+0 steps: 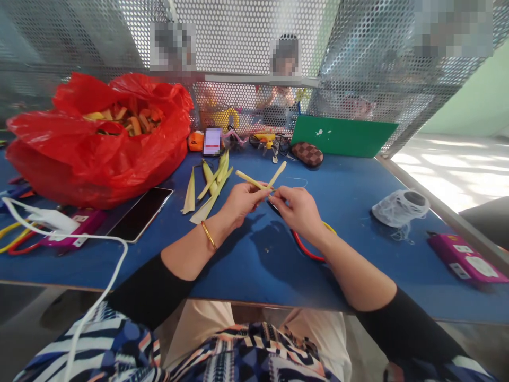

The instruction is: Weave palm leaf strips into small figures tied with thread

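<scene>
My left hand (243, 204), a gold bangle on its wrist, pinches two narrow pale strips that look like corn husk (251, 179). The strips cross at the fingertips, one pointing left and the other up to the right. Against that crossing, my right hand (299, 209) has its thumb and fingers pinched together; what lies between them is hidden. Under the right hand and forearm a red and yellow loop handle (306, 253) shows in part, perhaps of scissors. Beyond my left hand lie several loose husk leaves (212, 183). A fine white thread (298, 179) curls beyond my right hand.
A big red plastic bag (35, 143) of husk pieces stands left, behind a dark phone (141, 215) and a white cable (119, 265). Thread spool (397, 209) and magenta box (463, 257) lie right. Green board (350, 138) and checkered case (308, 154) stand by the mesh partition.
</scene>
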{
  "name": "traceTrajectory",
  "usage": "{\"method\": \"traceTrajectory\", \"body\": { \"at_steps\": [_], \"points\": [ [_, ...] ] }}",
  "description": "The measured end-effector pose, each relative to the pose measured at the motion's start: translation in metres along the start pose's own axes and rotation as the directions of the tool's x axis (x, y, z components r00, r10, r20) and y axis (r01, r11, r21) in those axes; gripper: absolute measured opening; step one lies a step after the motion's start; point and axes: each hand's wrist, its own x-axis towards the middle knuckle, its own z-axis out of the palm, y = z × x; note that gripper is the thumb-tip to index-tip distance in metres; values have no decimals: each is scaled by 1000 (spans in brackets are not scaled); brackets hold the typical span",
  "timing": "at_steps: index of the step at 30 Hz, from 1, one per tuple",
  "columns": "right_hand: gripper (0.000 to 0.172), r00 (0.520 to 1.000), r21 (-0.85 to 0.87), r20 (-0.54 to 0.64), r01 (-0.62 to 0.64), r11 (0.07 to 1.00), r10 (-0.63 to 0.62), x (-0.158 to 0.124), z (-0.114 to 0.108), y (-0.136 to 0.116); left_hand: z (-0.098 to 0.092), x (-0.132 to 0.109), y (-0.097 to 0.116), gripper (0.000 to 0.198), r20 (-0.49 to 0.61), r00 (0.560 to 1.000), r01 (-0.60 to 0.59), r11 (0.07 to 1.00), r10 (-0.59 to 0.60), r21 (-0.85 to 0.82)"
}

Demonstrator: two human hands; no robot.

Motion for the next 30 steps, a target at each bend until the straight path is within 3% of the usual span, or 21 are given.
{"method": "traceTrajectory", "body": {
  "at_steps": [3,6,9,12,15,17,20,22,23,25,28,30],
  "points": [
    [29,981,197,71,-190,962,179,2,-1,1,-1,1,-1,25,-50,996,-64,996,67,64],
    [35,923,420,95,-376,826,372,7,0,5,-2,-1,3,27,11,996,-91,986,90,143],
    [39,896,630,108,-398,667,431,9,5,10,-2,-4,6,30,132,991,-47,971,17,234],
    [36,894,704,96,-372,605,438,8,12,14,1,-7,6,28,174,985,-58,952,6,300],
    [32,889,646,42,-373,666,456,7,13,17,2,-7,4,20,180,984,-64,942,4,329],
    [26,899,511,-87,-330,794,430,7,9,16,2,-6,3,19,180,984,-55,937,-8,345],
    [19,934,173,-294,-157,972,203,7,1,12,1,-5,-2,20,214,977,-80,910,-10,406],
    [11,977,44,-210,-24,999,33,6,-1,8,1,-5,-6,19,245,970,-112,878,-6,466],
    [7,991,49,-131,11,999,-5,6,0,6,1,-5,-8,20,249,969,-126,863,0,489],
    [15,999,156,-24,-26,987,30,4,3,3,2,-6,-10,23,251,967,-156,853,30,498],
    [19,977,353,-37,-184,917,211,3,8,0,4,-7,-11,25,300,951,-199,878,66,435],
    [19,958,422,-72,-224,879,278,2,10,-1,5,-8,-10,27,344,937,-205,886,56,415]
  ]
}}
